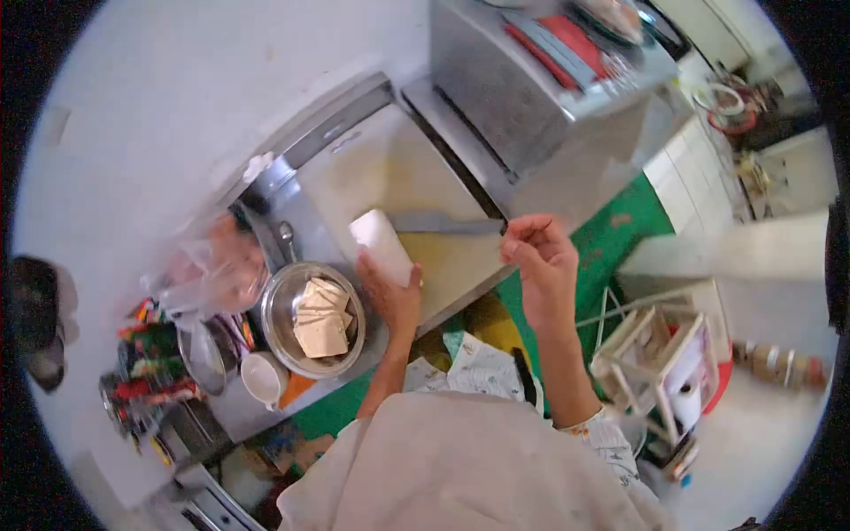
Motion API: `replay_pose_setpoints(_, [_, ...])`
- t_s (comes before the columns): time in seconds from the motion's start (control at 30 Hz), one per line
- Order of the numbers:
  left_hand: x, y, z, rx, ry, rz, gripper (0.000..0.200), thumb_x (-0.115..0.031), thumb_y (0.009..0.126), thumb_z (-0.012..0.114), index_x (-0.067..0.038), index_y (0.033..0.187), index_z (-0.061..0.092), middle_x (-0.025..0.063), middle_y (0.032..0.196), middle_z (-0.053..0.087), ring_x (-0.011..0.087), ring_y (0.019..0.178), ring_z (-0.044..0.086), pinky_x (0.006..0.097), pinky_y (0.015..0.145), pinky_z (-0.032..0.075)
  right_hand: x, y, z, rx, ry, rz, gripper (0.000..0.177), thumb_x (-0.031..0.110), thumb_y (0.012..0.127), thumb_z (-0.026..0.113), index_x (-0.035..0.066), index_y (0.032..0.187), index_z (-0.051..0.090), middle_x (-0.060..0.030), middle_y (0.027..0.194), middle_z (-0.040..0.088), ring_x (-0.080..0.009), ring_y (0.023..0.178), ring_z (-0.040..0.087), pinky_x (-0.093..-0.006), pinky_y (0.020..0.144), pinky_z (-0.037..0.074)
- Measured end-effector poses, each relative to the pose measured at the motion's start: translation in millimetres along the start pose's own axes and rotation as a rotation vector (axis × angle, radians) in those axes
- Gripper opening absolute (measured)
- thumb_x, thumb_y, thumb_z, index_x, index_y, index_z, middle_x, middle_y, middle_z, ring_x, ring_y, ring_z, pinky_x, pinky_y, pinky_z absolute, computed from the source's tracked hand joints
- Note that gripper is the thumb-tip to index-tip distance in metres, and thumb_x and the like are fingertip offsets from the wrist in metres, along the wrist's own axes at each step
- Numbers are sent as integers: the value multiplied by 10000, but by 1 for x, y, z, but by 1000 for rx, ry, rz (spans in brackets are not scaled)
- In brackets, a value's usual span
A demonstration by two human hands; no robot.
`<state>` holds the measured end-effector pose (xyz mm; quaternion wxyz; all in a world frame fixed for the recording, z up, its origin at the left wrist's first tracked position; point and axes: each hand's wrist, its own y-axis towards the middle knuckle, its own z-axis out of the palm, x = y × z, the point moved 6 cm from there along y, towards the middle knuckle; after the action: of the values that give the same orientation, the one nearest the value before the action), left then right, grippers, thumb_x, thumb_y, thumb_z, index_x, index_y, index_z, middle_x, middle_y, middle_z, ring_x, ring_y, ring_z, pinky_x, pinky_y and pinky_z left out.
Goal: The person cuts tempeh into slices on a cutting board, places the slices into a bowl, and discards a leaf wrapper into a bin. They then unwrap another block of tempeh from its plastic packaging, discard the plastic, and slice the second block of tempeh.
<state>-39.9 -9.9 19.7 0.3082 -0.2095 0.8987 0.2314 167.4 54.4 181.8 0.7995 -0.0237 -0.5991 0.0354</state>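
My left hand (pixel 394 301) grips the near end of a white tofu block (pixel 379 237) on the cutting board (pixel 438 173), thumb on one side and fingers on the other. Just beyond the block, a grey-bladed knife (pixel 443 223) lies flat across the board, its handle pointing right. My right hand (pixel 542 265) is raised at the board's right edge, beside the handle end. Its thumb and fingertips are drawn together; I cannot make out whether anything is between them. Left of my left hand, a steel bowl (pixel 273 341) contains several pale tofu slices (pixel 320 320).
A spoon (pixel 288 239) lies behind the bowl. A white cup (pixel 264 379) and a blurred plastic bag (pixel 212 265) stand to the left. A metal cabinet (pixel 505 97) rises behind the board. A stool-like frame (pixel 660 363) stands on the right by the green mat (pixel 611 226).
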Motion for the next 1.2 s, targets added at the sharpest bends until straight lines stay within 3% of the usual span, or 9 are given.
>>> replay_pose_setpoints(0.17, [-52,-36,-27,99,-145,138,763,-297,789,666,-25,1377,263,208,1415,263,363,1305,245,460,1051,225,-17,-93,-40,-265,88,51,152,-37,779,589,36,910,562,2,803,572,-78,735,543,-215,665,445])
replay_pose_setpoints(0.23, [-102,-64,-27,198,-368,231,526,-212,852,605,-13,1293,397,178,1310,418,306,1211,400,410,1006,313,-7,-137,-66,-368,-28,-61,171,-42,786,586,30,940,569,5,805,571,-70,736,540,-210,668,438])
replay_pose_setpoints(0.3, [-147,-118,-1,889,-954,38,309,-140,898,537,6,1168,507,121,1137,549,220,1046,523,341,918,400,-3,-189,-97,-524,-25,-117,161,-27,798,584,30,949,572,2,819,572,-66,739,536,-210,675,438])
replay_pose_setpoints(0.47, [-257,-267,-70,1367,-1117,159,217,-129,902,510,4,1066,561,83,1013,600,133,857,566,271,745,465,17,-352,-158,-990,-24,-271,149,-7,810,588,31,952,569,3,830,570,-60,746,532,-210,674,441])
replay_pose_setpoints(0.57, [-268,-381,-102,1609,-1045,322,206,-104,894,524,-3,1070,559,79,1014,598,124,864,565,259,743,470,15,-473,-184,-1237,-35,-343,142,15,813,613,28,947,567,10,821,566,-48,748,523,-203,670,444])
replay_pose_setpoints(0.77, [-237,-628,-184,2099,-1053,270,148,-94,866,595,-11,989,595,45,927,600,89,829,557,230,720,461,-8,-733,-204,-1689,-99,-298,123,22,813,611,19,933,586,3,789,575,-63,717,530,-210,657,459])
replay_pose_setpoints(0.97, [-230,-789,-259,2310,-877,506,95,-110,854,609,-15,861,599,43,822,595,88,726,571,237,653,465,-25,-914,-219,-1900,-124,-189,118,51,811,630,27,927,637,-26,838,619,-88,742,551,-224,654,448])
replay_pose_setpoints(1.03, [-242,-829,-262,2317,-912,641,114,-119,848,617,-8,852,592,65,812,592,108,723,582,249,656,473,-21,-945,-236,-1922,-379,4,100,56,801,632,35,898,647,-37,809,612,-112,705,552,-238,634,442])
replay_pose_setpoints(1.2, [-292,-909,-242,2265,-931,874,118,-122,835,628,-12,856,591,73,810,576,140,724,587,262,663,480,-16,-989,-314,-1956,-528,-4,96,36,796,622,32,887,649,-49,782,599,-112,675,545,-242,615,439])
